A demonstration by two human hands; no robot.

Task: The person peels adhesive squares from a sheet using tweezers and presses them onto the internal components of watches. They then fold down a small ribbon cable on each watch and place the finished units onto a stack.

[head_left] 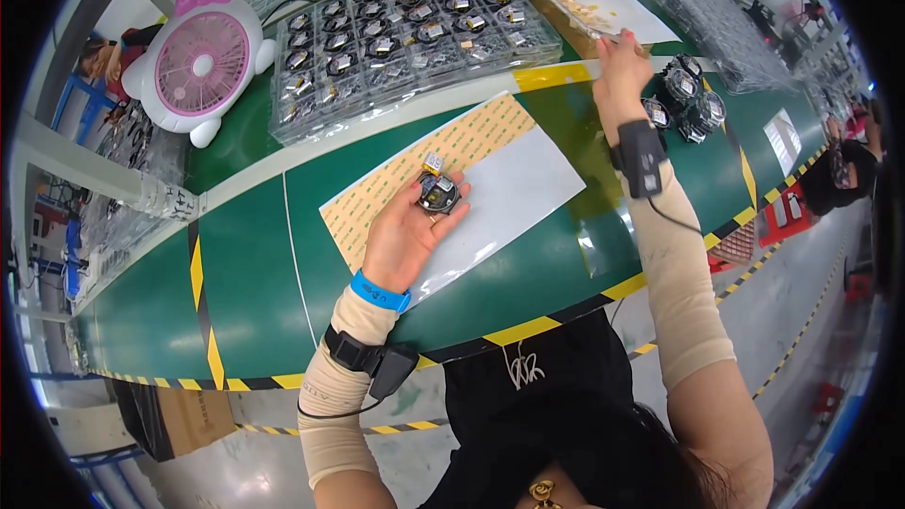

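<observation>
While the left hand is turned palm up near the centre of the frame, its grip is closed around a round black module, which sits between thumb and fingers; a small yellow-and-silver part projects from its upper edge. Below that hand, a white-and-tan sheet lies on the green table. At upper right, the right hand is at the near end of a tan box, fingertips bunched; whether this grip holds anything cannot be determined. Similar modules are clustered just beside its wrist.
</observation>
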